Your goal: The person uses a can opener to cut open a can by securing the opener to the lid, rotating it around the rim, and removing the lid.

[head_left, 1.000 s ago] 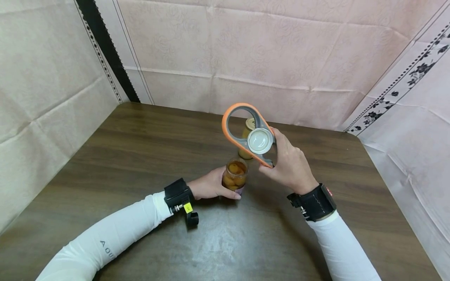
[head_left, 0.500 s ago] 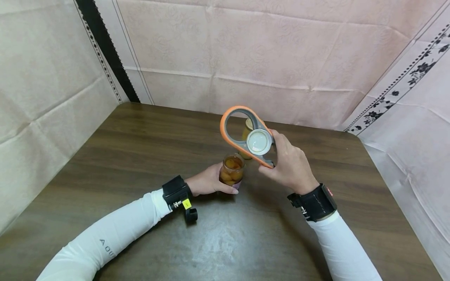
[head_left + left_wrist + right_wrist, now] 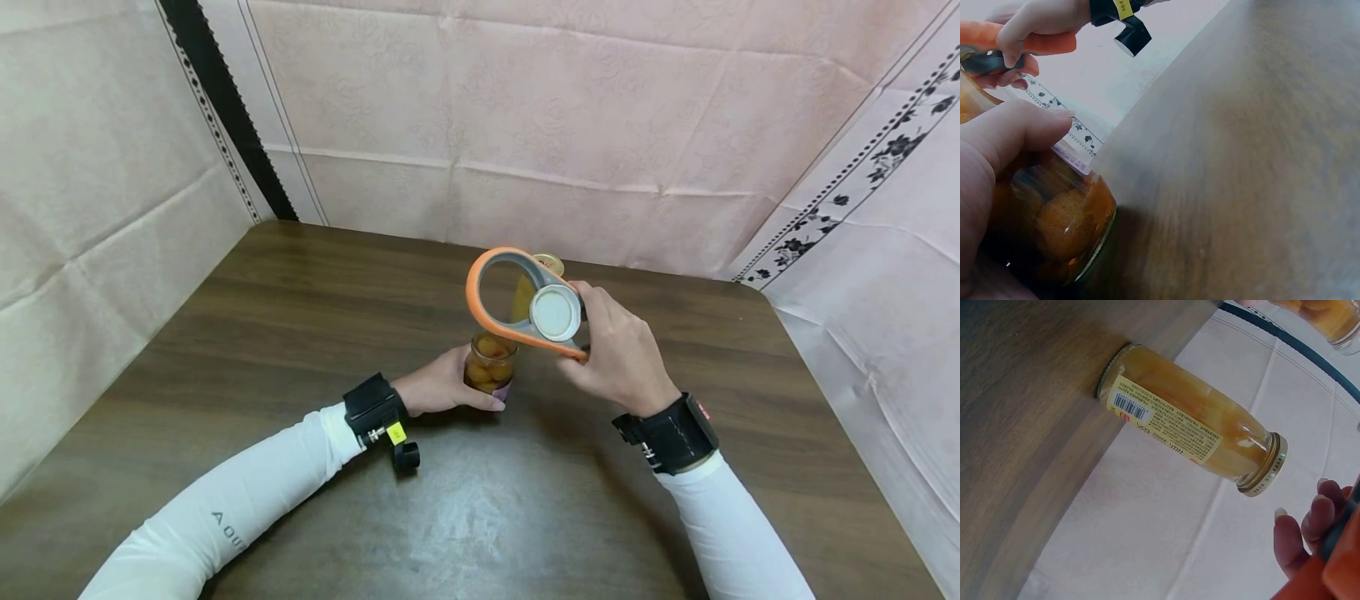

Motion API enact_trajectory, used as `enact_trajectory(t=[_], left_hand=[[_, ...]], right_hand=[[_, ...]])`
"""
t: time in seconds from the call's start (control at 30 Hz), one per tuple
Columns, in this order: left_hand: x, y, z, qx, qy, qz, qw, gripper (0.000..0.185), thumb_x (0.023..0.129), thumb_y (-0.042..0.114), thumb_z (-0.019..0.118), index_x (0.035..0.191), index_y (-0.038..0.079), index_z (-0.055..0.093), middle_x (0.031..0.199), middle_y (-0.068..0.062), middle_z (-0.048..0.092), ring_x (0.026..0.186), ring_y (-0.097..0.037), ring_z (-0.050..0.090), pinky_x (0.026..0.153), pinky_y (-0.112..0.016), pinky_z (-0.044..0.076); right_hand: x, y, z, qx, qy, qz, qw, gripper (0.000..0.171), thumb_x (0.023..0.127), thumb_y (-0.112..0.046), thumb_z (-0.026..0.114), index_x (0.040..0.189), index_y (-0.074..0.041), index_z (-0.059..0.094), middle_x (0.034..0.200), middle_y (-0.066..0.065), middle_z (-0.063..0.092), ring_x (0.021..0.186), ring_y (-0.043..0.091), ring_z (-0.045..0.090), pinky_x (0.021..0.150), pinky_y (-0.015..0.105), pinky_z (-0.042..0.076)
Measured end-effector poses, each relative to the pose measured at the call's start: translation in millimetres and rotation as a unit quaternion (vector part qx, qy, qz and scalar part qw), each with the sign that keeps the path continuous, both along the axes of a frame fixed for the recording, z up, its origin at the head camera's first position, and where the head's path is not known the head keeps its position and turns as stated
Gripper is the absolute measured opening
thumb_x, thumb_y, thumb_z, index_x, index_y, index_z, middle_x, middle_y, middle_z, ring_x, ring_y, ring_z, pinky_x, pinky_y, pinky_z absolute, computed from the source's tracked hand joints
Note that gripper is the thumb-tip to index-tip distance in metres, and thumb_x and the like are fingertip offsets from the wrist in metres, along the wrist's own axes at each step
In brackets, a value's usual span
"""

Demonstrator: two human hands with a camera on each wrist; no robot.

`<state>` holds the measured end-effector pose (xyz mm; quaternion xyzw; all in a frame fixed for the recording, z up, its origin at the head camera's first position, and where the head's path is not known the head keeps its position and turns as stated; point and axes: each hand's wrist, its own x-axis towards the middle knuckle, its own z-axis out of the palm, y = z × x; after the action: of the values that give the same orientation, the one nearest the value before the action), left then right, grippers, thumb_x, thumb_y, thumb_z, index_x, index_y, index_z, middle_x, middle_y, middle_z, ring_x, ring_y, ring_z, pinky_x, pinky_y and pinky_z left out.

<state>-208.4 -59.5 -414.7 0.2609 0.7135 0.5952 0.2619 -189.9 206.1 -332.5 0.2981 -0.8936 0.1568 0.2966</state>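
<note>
My left hand (image 3: 448,383) grips a lidless glass jar (image 3: 489,371) of round, amber-coloured fruit, held upright in the head view. In the left wrist view the thumb (image 3: 1025,128) lies across the jar's side. Up and to the right of this jar, my right hand (image 3: 618,350) holds an orange and grey jar opener (image 3: 473,292) in the air. A round, pale lid (image 3: 555,313) sits in the opener's smaller opening. Behind the opener stands a second jar (image 3: 1179,412), with a gold lid (image 3: 1266,465), a yellow label and yellowish contents; the opener partly hides it in the head view.
The brown wood-grain table (image 3: 315,317) lies beneath both arms. Pale patterned cloth (image 3: 562,108) hangs behind its far edge and along both sides. A black wrist camera mount (image 3: 375,408) sits on the left wrist, and another (image 3: 671,433) on the right.
My left hand has shifted the jar slightly left and toward the table's far side. The jar opener, still in my right hand, has dipped and tilted a little; more of the second jar's lid shows.
</note>
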Motion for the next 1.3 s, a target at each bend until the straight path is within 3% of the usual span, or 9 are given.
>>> enact_trajectory(t=[0.23,0.5,0.87,1.13,1.3], left_hand=[[-0.5,0.3,-0.2,0.014,0.001,-0.012,0.9998,0.056,0.086,0.005,0.08,0.134,0.012,0.051,0.117,-0.008,0.062,0.108,-0.021,0.06,0.101,-0.035,0.05],[-5.2,-3.5,-1.9,0.021,0.026,-0.012,0.9994,0.05,0.087,0.005,0.079,0.128,0.014,0.052,0.109,-0.008,0.062,0.104,-0.023,0.059,0.099,-0.036,0.049],[-11.7,-8.3,-0.3,-0.025,0.06,0.027,0.9976,0.062,0.086,0.012,0.082,0.138,0.017,0.05,0.13,-0.006,0.062,0.121,-0.021,0.059,0.108,-0.043,0.047],[-16.4,-11.3,-0.2,-0.021,0.056,0.035,0.9976,0.063,0.087,0.011,0.081,0.141,0.008,0.05,0.126,-0.005,0.064,0.119,-0.02,0.058,0.111,-0.044,0.044],[-19.4,-14.8,-0.5,-0.021,0.053,0.042,0.9975,0.054,0.087,0.012,0.081,0.134,0.013,0.055,0.116,-0.005,0.067,0.112,-0.02,0.061,0.108,-0.042,0.046]], right_hand=[[0.8,-1.2,1.0,0.015,0.034,-0.006,0.999,0.072,0.062,-0.009,0.073,0.131,0.0,0.053,0.102,0.014,0.065,0.088,0.028,0.064,0.073,0.046,0.058],[0.5,-2.5,0.0,0.023,0.056,-0.005,0.998,0.064,0.063,-0.01,0.073,0.124,-0.001,0.057,0.096,0.013,0.066,0.082,0.031,0.064,0.072,0.047,0.057],[0.0,-2.6,-1.7,0.044,0.055,-0.009,0.997,0.064,0.064,-0.014,0.075,0.124,-0.001,0.058,0.095,0.013,0.067,0.081,0.03,0.065,0.071,0.046,0.057],[1.5,-4.7,-2.9,0.05,0.052,-0.004,0.997,0.063,0.065,-0.015,0.075,0.125,-0.002,0.058,0.095,0.012,0.067,0.082,0.029,0.066,0.072,0.046,0.058],[1.2,-6.4,-3.3,0.051,0.052,-0.003,0.997,0.064,0.065,-0.016,0.076,0.125,-0.002,0.057,0.094,0.011,0.066,0.082,0.028,0.065,0.071,0.045,0.058]])
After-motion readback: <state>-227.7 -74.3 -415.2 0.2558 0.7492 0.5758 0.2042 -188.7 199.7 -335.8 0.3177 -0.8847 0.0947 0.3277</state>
